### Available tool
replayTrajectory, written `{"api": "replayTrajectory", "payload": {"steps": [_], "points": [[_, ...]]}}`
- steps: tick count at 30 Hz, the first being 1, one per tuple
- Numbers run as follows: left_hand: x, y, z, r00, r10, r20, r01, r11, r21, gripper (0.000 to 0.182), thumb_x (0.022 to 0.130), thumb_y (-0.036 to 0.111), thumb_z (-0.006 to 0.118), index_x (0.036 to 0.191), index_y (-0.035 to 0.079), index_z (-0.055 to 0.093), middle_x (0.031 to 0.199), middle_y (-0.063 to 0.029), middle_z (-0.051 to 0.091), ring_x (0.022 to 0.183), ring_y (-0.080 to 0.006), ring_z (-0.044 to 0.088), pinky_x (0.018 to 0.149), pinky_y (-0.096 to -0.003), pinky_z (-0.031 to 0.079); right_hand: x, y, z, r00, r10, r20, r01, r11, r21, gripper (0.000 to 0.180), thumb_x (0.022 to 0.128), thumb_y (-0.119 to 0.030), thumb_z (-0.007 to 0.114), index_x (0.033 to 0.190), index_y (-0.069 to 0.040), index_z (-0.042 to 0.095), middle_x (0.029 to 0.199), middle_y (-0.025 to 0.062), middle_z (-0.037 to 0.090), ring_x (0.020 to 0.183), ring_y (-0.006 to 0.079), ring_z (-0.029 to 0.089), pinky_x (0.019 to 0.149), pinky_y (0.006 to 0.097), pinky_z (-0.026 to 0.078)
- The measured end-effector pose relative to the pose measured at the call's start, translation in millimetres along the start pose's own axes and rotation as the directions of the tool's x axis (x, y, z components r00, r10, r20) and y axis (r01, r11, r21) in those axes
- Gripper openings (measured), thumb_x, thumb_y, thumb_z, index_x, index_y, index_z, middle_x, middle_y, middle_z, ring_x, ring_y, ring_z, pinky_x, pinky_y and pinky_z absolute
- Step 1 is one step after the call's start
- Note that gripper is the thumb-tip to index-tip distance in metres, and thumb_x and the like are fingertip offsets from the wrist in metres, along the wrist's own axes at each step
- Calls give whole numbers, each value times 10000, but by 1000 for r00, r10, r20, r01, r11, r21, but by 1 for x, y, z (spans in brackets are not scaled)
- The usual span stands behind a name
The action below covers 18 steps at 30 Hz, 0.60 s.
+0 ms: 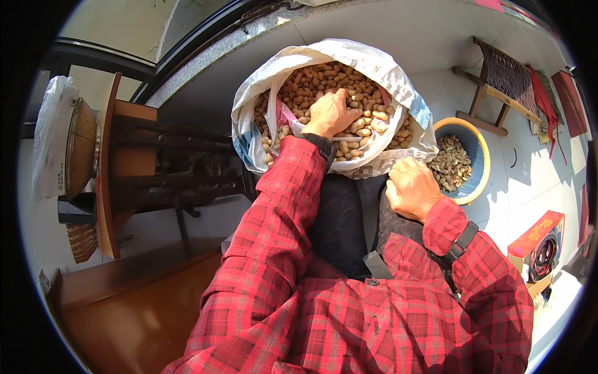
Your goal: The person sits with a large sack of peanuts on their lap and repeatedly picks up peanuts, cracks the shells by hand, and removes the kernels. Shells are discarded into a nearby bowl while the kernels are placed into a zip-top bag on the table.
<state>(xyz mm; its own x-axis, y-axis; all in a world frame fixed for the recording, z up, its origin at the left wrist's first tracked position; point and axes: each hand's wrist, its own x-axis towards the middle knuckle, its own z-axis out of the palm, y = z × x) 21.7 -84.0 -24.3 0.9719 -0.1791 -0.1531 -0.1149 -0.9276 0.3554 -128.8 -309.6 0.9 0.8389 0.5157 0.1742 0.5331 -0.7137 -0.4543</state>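
Note:
In front of my knees stands a white woven sack (345, 51) with blue patches, its rim folded open. It is full of unshelled peanuts (322, 75), with a pale inner bag and pink cloth or plastic among them. My left hand (329, 112) reaches in, fingers down among the peanuts and thumb out to the right. Its fingertips are partly hidden. Curled into a loose fist, my right hand (411, 189) is over my right knee beside the sack's near rim. Whether anything is inside that fist cannot be seen.
Right of the sack, a blue basin (476, 175) with a yellow rim holds peanut shells (451, 161). Beyond it stands a wooden folding stool (509, 84) with a woven seat. A red box (535, 233) sits at far right. Dark wooden furniture (177, 159) stands close on the left.

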Motion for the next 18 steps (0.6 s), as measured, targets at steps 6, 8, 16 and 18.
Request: {"api": "replayTrajectory", "payload": {"steps": [6, 8, 16, 18], "points": [[-14, 4, 2, 992, 2, -130, 13, 993, 116, 434, 753, 336, 743, 1127, 118, 705, 1150, -172, 633, 1111, -370, 582, 926, -471, 514, -4, 2, 2, 1000, -11, -12, 11, 1000, -13, 179, 793, -186, 599, 733, -20, 626, 809, 144, 618, 890, 337, 596, 818, 447, 480], [-15, 0, -1, 982, -28, -186, 39, 998, 52, 363, 738, 338, 752, 1025, 117, 735, 1132, -144, 644, 1102, -351, 589, 909, -452, 519, -5, 3, 2, 1000, -10, -17, 10, 1000, -13, 179, 793, -185, 597, 733, -20, 626, 807, 143, 617, 889, 336, 596, 813, 447, 481], [-23, -40, -56, 903, -330, -276, -69, 522, -850, 157, 821, 160, 775, 904, 42, 711, 713, 10, 621, 480, -49, 501, 413, -218, 382, -4, 1, 2, 1000, -6, -19, 6, 1000, -20, 177, 794, -187, 600, 718, -29, 625, 803, 140, 617, 884, 335, 601, 805, 446, 488], [-39, -60, -72, 871, -348, -346, -162, 462, -872, 139, 833, 149, 777, 902, 48, 709, 705, 23, 618, 434, -28, 444, 362, -196, 321, -4, 1, 1, 1000, -14, -8, 14, 999, -29, 174, 794, -184, 601, 715, -31, 624, 799, 141, 616, 874, 338, 603, 796, 450, 491]]}}
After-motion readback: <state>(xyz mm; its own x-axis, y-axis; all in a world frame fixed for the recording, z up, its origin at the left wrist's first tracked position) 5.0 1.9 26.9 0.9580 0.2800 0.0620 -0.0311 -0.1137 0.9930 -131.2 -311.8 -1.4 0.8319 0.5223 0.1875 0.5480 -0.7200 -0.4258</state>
